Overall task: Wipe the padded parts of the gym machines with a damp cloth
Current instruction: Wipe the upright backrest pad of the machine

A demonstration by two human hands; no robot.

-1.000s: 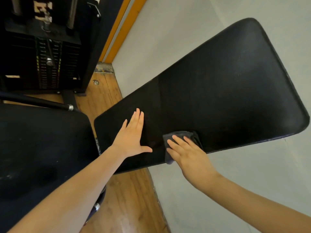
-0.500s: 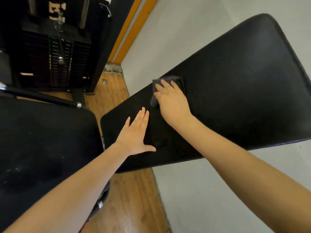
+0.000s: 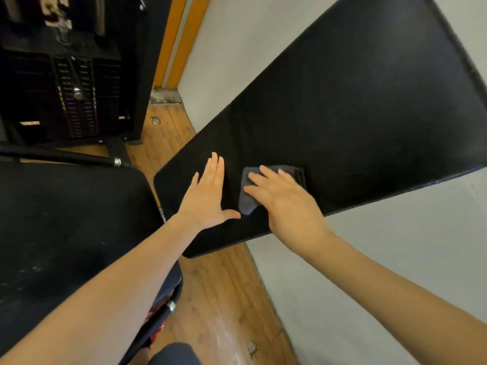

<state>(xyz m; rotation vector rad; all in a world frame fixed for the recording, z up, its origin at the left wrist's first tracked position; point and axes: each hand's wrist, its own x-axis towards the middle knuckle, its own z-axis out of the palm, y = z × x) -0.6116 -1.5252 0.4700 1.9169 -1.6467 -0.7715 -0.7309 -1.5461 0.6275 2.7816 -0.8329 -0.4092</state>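
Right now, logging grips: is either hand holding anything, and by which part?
Neither grips. The right hand presses the folded grey cloth flat, fingers across its middle; the left hand rests open on the black pad.

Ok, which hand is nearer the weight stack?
Left. The left hand lies flat on the back pad, on the side toward the weight stack. The right hand presses the cloth farther away from it.

A worn wooden plank floor (image 3: 210,299) runs along a pale grey wall (image 3: 382,272). Two orange vertical strips (image 3: 181,40) stand at the wall's far end. A black weight stack (image 3: 76,98) sits in its dark frame at the upper left, lit dimly; daylight falls softly on the wall.
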